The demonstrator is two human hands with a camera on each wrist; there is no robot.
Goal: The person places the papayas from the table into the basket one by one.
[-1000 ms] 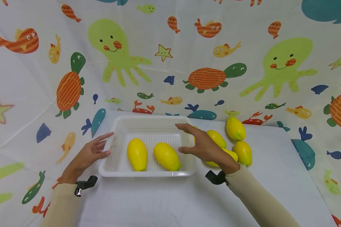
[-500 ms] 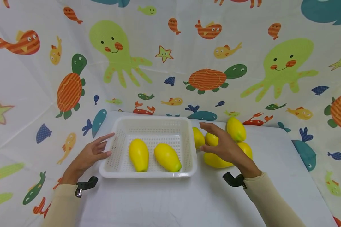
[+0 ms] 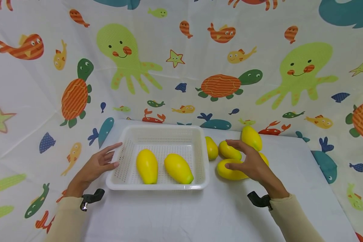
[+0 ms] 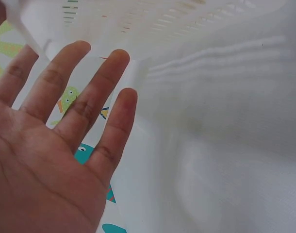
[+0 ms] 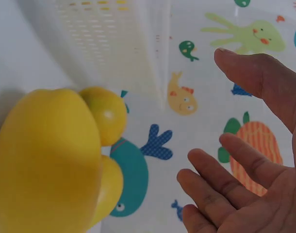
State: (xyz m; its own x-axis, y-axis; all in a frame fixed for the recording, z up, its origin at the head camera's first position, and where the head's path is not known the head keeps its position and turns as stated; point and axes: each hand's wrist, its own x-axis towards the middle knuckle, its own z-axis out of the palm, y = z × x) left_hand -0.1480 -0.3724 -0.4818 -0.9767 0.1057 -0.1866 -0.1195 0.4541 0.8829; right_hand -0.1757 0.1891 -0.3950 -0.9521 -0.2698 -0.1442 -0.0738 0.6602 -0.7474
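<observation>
A white perforated plastic basket point(image 3: 155, 187) holds two yellow, papaya-like fruits: a left one point(image 3: 147, 166) and a right one point(image 3: 177, 168). My left hand point(image 3: 93, 168) is at the basket's left rim, fingers extended; in the left wrist view its fingertips are close to the basket wall point(image 4: 157, 29), and contact is hard to tell. Over the loose fruits on the right hovers my right hand point(image 3: 251, 164), thumb and fingers apart, holding nothing. Beneath it lies a sideways yellow fruit point(image 3: 231, 169), partly covered. In the right wrist view a large yellow fruit point(image 5: 46, 160) sits beside the hand.
Other yellow fruits lie right of the basket: one against its wall point(image 3: 211, 148), one behind the sideways fruit point(image 3: 229, 150), and one at the back point(image 3: 251, 138). Another is mostly hidden by the right hand. A sea-animal printed cloth point(image 3: 175, 37) hangs behind the white table point(image 3: 169, 218).
My right hand has moved right, from above the basket's right rim to over the loose fruits, and slightly lower. My left hand and the two fruits in the basket stay put.
</observation>
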